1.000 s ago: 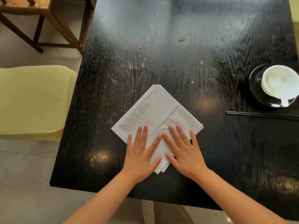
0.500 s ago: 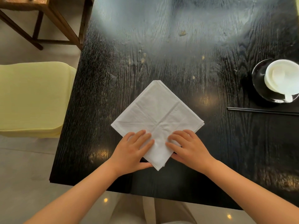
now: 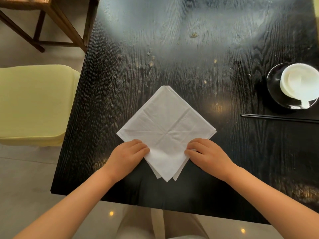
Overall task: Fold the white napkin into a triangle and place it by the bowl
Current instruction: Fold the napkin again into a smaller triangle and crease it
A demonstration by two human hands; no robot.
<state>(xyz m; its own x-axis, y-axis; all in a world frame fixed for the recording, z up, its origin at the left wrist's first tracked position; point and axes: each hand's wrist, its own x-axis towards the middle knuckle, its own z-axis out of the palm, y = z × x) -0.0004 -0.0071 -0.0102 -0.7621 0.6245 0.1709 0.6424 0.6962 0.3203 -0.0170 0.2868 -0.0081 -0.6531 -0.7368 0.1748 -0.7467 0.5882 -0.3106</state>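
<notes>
The white napkin (image 3: 165, 125) lies flat on the black table (image 3: 172, 49), turned like a diamond with one corner toward me; several layers show at that near corner. My left hand (image 3: 128, 152) rests on its lower left edge with fingers curled onto the cloth. My right hand (image 3: 206, 151) sits on the lower right edge, fingertips pinching the layers there. The white bowl (image 3: 300, 83) stands on a black saucer (image 3: 274, 88) at the far right, well away from the napkin.
Black chopsticks (image 3: 276, 117) lie across the table just in front of the saucer. A pale yellow cushioned seat (image 3: 32, 102) is left of the table, a wooden chair (image 3: 51, 16) behind it. The table's near edge runs just under my forearms.
Both hands have slid outward from the napkin's middle to its lower side edges, and the fingers have curled from flat to gripping. The napkin's near corner is now uncovered.
</notes>
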